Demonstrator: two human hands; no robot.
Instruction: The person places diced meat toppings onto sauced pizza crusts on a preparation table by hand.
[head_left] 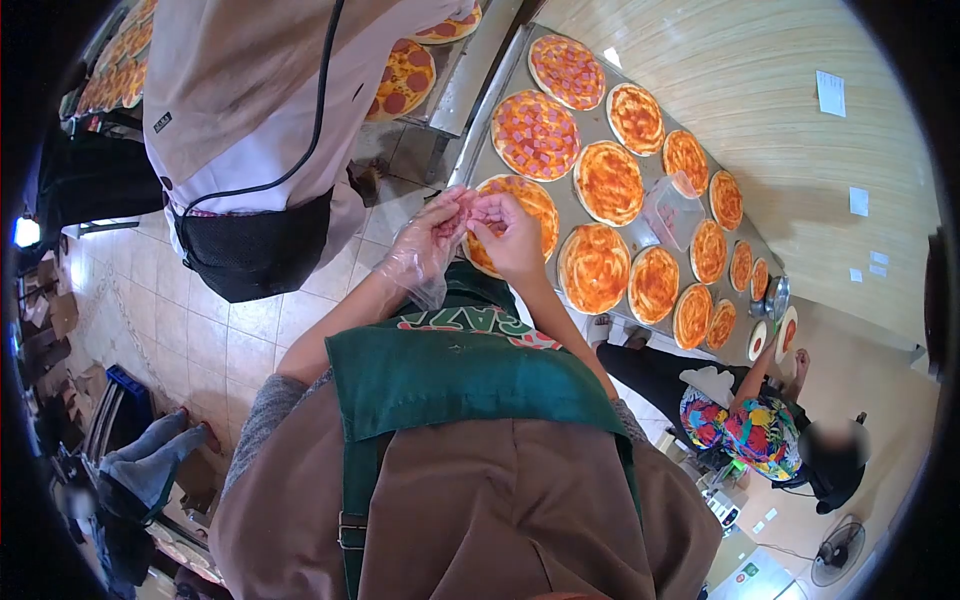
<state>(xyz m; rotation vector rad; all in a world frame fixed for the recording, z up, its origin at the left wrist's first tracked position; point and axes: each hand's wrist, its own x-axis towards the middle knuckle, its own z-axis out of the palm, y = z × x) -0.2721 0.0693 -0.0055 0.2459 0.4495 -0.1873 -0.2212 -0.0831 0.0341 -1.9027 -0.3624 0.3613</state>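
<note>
My left hand [432, 232] wears a loose clear plastic glove [425, 275], its fingers curled. My bare right hand [508, 232] meets it, thumb and fingers pinched together at the left fingertips. What lies between the fingers is too small to make out. Both hands are over the near edge of a metal table, in front of a sauced pizza [537, 205] that they partly cover. A few pink pieces show on its far side. Beyond it lies a pizza topped with pink ham-like squares [535, 135], and a similar topped pizza [566, 72] sits farther back.
Several sauced pizza bases [594, 268] cover the metal table [625, 150] to the right. Among them stands a clear plastic container [672, 213] with pinkish pieces. A person in an apron [250, 120] stands close at left. Another person in a colourful shirt [745, 430] works at the table's far end.
</note>
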